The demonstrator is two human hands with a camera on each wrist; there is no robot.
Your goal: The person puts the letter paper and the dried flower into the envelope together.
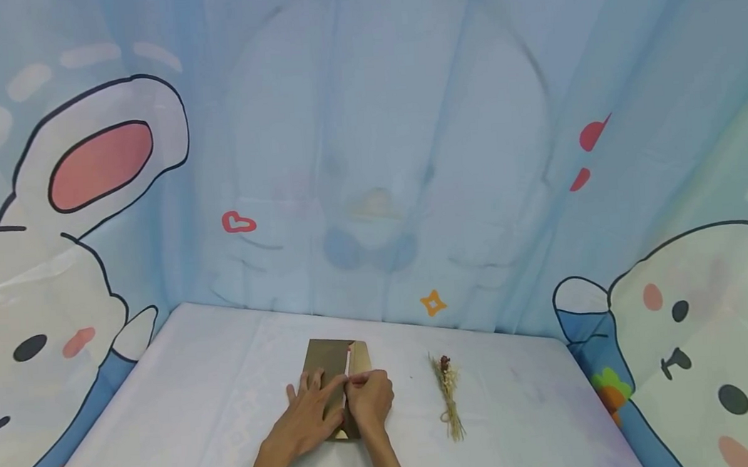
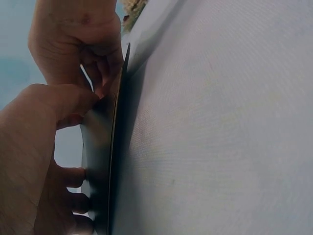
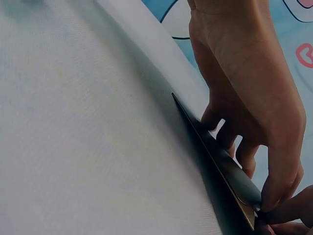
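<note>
A flat, dark brown rectangular envelope with a shiny gold-toned flap lies in the lower middle of the frame in the head view, on a counter spread with white cloth. Its paler flap shows along the right side, and a small patch of gold shows at its bottom edge. A narrow white strip with a red tip runs lengthwise between the dark face and the flap. The left hand, coming from the bottom of the frame, rests on the dark face with its fingers spread apart, the forefinger reaching to the strip. The right hand, just to its right, has its fingers curled, with thumb and forefinger pinched together on the strip beside the left forefinger; the exact contact is partly hidden. In the left wrist view the envelope stands edge-on left of centre, and in the right wrist view it slants toward the lower right corner. Well apart from the hands, right of centre in the head view, lies a tied bundle of straw-coloured dried flowers with a dark red bloom. A pale blue curtain printed with white cartoon animals fills the upper frame.
</note>
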